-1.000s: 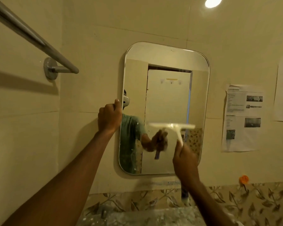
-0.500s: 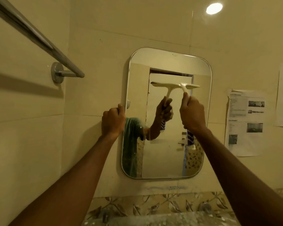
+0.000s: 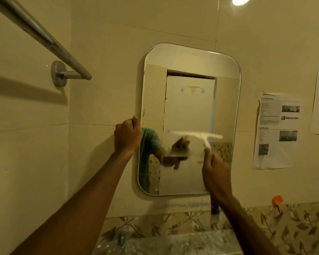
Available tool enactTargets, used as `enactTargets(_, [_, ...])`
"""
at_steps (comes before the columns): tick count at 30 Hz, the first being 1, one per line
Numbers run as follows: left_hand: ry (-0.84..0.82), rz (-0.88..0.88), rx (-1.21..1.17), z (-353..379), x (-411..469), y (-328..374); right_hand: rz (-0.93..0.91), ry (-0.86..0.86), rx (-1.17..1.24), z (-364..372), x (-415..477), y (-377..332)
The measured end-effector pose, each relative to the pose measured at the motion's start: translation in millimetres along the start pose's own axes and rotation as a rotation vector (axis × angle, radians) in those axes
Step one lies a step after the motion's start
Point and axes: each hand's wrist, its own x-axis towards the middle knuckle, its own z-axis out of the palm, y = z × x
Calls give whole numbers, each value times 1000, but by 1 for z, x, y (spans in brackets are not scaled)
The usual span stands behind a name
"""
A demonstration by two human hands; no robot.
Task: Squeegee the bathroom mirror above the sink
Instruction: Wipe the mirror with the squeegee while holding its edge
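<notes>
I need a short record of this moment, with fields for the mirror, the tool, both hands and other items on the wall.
mirror: upright rectangle with rounded corners
squeegee: white, blade about level, at mid-height of the mirror, blurred
right hand: grips the squeegee handle
left hand: holds the mirror's left edge
other items: metal towel bar at left; printed sheet and orange hook at right

Creamy white squeegee (image 3: 197, 135); plain cream wall tiles (image 3: 118, 52); border tiles (image 3: 293, 223) with brown leaves on beige; silvery towel rail (image 3: 44, 39); orange knob (image 3: 277, 199); white paper sheet (image 3: 273, 157) with black print and dark pictures; a green shirt (image 3: 149, 140) reflected in the mirror (image 3: 191, 59)
</notes>
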Motion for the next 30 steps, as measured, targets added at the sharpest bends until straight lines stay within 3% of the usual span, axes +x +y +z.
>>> enactTargets(5, [0, -30, -7, 3, -5, 0, -34, 51, 15, 3, 40, -8])
enactTargets(13, [-8, -32, -2, 4, -12, -7, 175, -120, -49, 20, -101, 51])
enactTargets(23, [41, 50, -7, 11, -14, -15, 4, 38, 16, 6, -4, 14])
enactTargets(30, [36, 46, 26, 10, -17, -12, 200, -99, -41, 26, -120, 68])
